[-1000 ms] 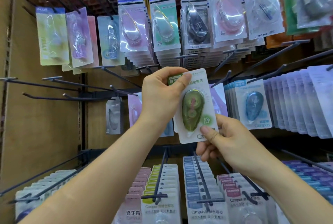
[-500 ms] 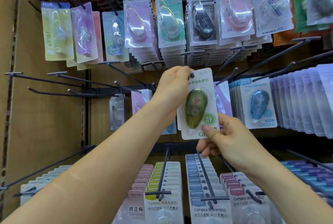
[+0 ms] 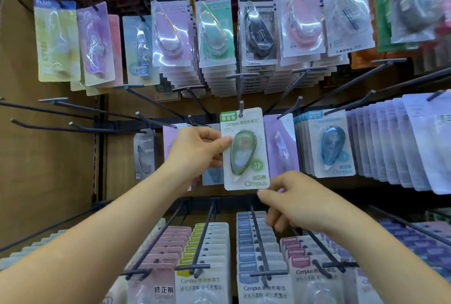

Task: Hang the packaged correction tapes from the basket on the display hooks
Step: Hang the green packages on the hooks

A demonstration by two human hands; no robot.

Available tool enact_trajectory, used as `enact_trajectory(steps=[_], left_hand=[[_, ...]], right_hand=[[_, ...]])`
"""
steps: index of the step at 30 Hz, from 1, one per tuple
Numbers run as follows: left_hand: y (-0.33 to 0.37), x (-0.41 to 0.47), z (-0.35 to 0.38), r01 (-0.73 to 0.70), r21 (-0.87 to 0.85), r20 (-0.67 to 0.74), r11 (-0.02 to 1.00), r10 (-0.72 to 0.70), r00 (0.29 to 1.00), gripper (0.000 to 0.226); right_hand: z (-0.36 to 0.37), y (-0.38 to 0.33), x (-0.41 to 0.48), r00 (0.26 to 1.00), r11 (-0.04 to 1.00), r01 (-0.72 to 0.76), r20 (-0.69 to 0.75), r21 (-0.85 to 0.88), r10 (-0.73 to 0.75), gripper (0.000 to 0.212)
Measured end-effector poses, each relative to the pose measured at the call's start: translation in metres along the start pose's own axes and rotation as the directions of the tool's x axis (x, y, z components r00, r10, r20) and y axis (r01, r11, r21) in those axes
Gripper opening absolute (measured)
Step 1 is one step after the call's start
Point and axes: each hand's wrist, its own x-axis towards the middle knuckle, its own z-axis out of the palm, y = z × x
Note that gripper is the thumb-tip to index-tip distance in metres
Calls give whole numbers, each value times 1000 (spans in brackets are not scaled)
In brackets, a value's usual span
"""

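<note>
So the green correction tape package is hung on a display hook, which is poked through the hole at the top of its card, pretty much dead centre of the rack. It's pinched at its left edge by the left hand, thumb laid on the front of the card and the other fingers tucked behind. The right hand is found just below the bottom right corner with its fingers loosely curled. Whether the card is actually touched there can't be told from this angle.

Material-wise, it's a flat white cardboard backing with rounded corners and a green tab printed up top, with a clear glossy plastic blister bulging off the front. Inside, a teardrop-shaped translucent green dispenser is seen, narrow tip pointed down. The hook is a thin dark metal rod with a blunt tip. A lilac package is hung just beside the green one, then a stack of similar cards with a blue dispenser.
</note>
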Motion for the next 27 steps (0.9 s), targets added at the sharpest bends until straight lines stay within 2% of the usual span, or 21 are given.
enact_trajectory(steps=[3, 8, 13, 17, 20, 25, 27], left_hand=[[-7, 14, 8, -6, 98, -64, 995, 12, 998, 12], [-21, 39, 18, -9, 227, -116, 974, 36, 993, 11], [-31, 50, 26, -19, 251, -149, 968, 59, 987, 19], [-34, 45, 30, -46, 282, -135, 958, 87, 987, 15], [-34, 29, 18, -28, 367, -124, 930, 79, 989, 5], [-26, -32, -23, -76, 488, -66, 869, 123, 990, 19], [-24, -65, -46, -96, 517, -52, 851, 143, 988, 22]], right_hand=[[1, 10, -4, 997, 973, 4, -69, -233, -20, 22], [-3, 17, -12, 995, 934, 35, -73, -356, -65, 23], [-6, 24, -12, 986, 904, 84, -99, -418, -137, 22], [-5, 30, -11, 972, 878, 136, -111, -458, -208, 18], [-4, 26, -13, 954, 856, 226, -70, -465, -290, 15], [7, 12, -23, 911, 738, 359, 41, -571, -411, 15], [13, 2, -28, 891, 725, 403, 60, -559, -449, 15]])
